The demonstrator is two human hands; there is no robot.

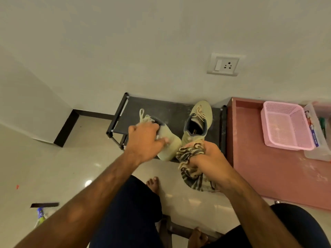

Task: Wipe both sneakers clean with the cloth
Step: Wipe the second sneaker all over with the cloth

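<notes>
The person sits facing a low black shoe rack (172, 108) that stands against the wall, both arms stretched out towards it.

The left hand (143, 140) is clamped over the first sneaker (170, 147), fingers curled round its side. That pale greenish shoe is at the rack's front edge, with its rounded end jutting out past the edge towards the person and its loose laces trailing back over the rack top. It is blurred, and I cannot tell whether it rests on the rack or is held just above it.

The right hand (206, 156) is balled round a striped cloth (195, 181), brown and cream. The cloth is bunched up in the fist just in front of the rack's right end, and the rest of it hangs down below the wrist. The bunched part sits right at the heel of the second sneaker (198, 122). That sneaker stands upright on the rack's right end, toe towards the wall, laces tied and its dark inside showing.

Right of the rack is a reddish table (268, 167) carrying a pink mesh basket (286, 126), with a clear plastic box (320, 149) just beside it. On the wall above the rack is a white switch and socket plate (224, 64). In front of the rack a bare foot (153, 184) rests on the glossy tiled floor (80, 167).
</notes>
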